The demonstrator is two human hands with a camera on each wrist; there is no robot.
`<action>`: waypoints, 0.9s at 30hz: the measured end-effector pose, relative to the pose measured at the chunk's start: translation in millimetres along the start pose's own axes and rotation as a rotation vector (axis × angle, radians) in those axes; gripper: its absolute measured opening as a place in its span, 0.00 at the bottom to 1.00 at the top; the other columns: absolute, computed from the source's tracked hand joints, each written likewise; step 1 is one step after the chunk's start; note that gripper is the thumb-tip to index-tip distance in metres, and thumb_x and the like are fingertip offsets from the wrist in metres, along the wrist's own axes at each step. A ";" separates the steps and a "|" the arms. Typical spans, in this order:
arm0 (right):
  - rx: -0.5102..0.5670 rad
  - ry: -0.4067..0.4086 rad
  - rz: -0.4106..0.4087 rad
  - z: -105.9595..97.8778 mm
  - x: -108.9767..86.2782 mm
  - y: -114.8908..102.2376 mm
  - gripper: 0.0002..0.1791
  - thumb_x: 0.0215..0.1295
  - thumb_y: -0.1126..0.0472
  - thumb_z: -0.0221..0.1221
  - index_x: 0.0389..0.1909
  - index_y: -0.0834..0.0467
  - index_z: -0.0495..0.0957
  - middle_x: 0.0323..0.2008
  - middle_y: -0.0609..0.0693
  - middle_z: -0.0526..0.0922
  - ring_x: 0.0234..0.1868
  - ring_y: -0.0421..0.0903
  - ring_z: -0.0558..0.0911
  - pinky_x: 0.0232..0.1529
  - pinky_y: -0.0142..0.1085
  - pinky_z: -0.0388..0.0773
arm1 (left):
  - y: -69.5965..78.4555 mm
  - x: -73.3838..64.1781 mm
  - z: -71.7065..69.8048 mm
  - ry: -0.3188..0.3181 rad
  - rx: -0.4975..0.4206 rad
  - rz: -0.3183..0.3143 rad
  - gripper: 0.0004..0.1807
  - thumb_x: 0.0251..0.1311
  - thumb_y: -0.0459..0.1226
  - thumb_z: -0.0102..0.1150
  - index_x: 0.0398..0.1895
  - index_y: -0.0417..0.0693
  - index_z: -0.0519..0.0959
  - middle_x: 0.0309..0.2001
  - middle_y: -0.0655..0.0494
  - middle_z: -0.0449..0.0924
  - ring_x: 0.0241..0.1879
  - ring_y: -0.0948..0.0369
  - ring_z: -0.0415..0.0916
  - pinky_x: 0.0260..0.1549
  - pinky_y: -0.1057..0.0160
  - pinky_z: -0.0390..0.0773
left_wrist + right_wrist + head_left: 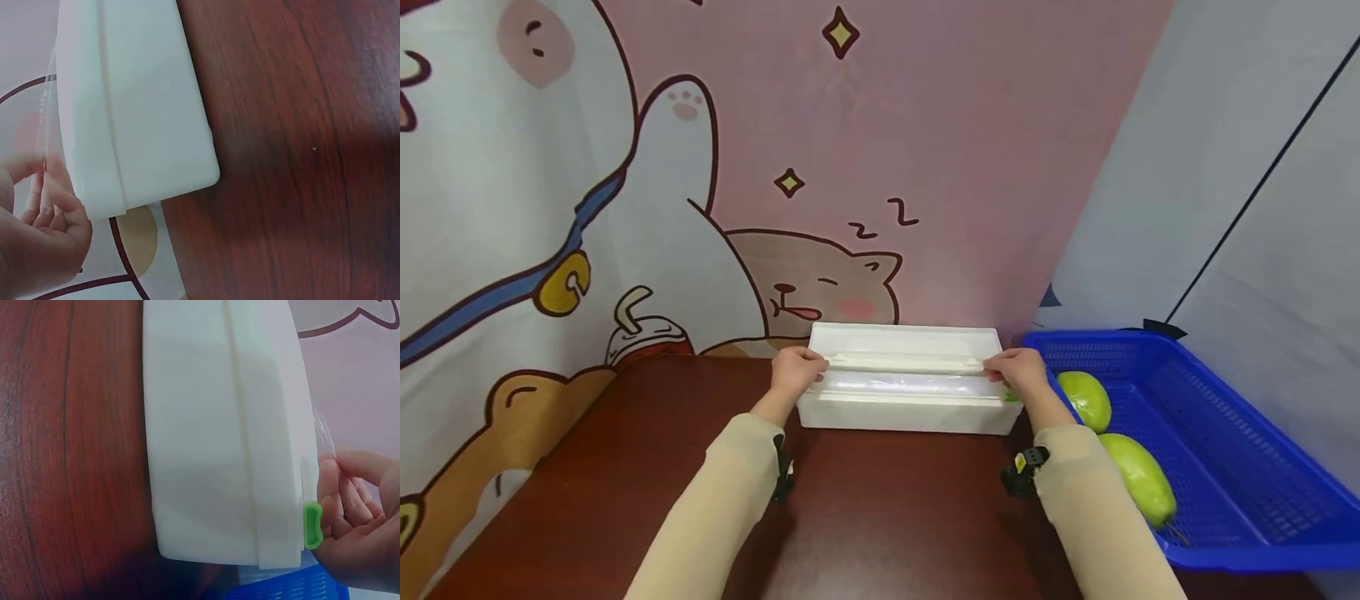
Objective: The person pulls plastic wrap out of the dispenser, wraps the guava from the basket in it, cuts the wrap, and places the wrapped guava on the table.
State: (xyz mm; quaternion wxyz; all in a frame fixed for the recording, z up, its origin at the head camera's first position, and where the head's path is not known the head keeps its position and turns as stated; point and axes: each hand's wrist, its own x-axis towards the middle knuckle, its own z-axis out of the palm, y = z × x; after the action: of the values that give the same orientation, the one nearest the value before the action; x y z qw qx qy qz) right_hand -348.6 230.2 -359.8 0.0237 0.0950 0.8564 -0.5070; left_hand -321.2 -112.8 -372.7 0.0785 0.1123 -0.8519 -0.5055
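Observation:
A white cling film dispenser [910, 417] stands at the back of the table, its lid [906, 339] raised against the wall side. Across its opening lies clear cling film [910, 383]. My left hand [793, 373] pinches one corner of the film between thumb and finger, above the dispenser's left end. At the opposite end my right hand [1022, 371] pinches the other corner. In both wrist views the film [45, 119] stretches thin from the fingertips along the dispenser's top. A green cutter slider [313, 525] sits at the right end, close beside the right hand's fingers.
To the right is a blue plastic basket [1262, 558] holding green, mango-like fruits, one [1084, 400] behind another [1138, 479]. The dark red-brown wooden table [895, 517] spreads in front of the dispenser. Behind it hangs a cartoon-printed cloth [985, 167].

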 end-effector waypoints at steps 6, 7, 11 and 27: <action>0.167 -0.029 0.070 -7.7 -1.8 -8.3 0.14 0.59 0.67 0.57 0.44 0.70 0.76 0.12 0.38 0.77 0.17 0.32 0.76 0.21 0.25 0.72 | 6.6 3.5 0.5 0.000 -0.216 -0.093 0.11 0.53 0.30 0.61 0.38 0.31 0.81 0.26 0.47 0.82 0.17 0.70 0.75 0.21 0.75 0.74; 0.205 -0.041 0.089 -8.0 -1.9 -8.3 0.11 0.59 0.67 0.57 0.42 0.68 0.77 0.12 0.38 0.77 0.16 0.32 0.77 0.21 0.25 0.73 | 6.9 3.6 0.4 -0.008 -0.273 -0.120 0.11 0.53 0.29 0.61 0.39 0.29 0.80 0.24 0.50 0.81 0.17 0.71 0.74 0.21 0.75 0.75; 0.344 -0.057 0.179 -7.2 -1.2 -3.1 0.03 0.61 0.68 0.55 0.32 0.63 0.77 0.12 0.41 0.78 0.16 0.34 0.77 0.21 0.25 0.74 | 5.4 1.2 0.0 -0.041 -0.484 -0.232 0.15 0.54 0.25 0.59 0.46 0.25 0.77 0.18 0.57 0.76 0.17 0.71 0.74 0.21 0.76 0.77; 0.471 0.042 0.214 -12.4 -8.3 -13.9 0.23 0.61 0.68 0.57 0.58 0.68 0.69 0.13 0.41 0.79 0.17 0.33 0.78 0.24 0.23 0.77 | 18.1 -2.2 -14.7 -0.034 -0.704 -0.297 0.18 0.56 0.24 0.57 0.51 0.28 0.75 0.15 0.61 0.76 0.17 0.71 0.75 0.22 0.77 0.77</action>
State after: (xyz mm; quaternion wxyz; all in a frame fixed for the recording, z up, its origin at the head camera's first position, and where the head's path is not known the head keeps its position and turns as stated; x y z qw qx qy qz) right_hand -342.4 233.3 -340.6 0.0365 0.1986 0.7002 -0.6848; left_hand -317.5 -116.2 -349.8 0.0240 0.1922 -0.6016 -0.7750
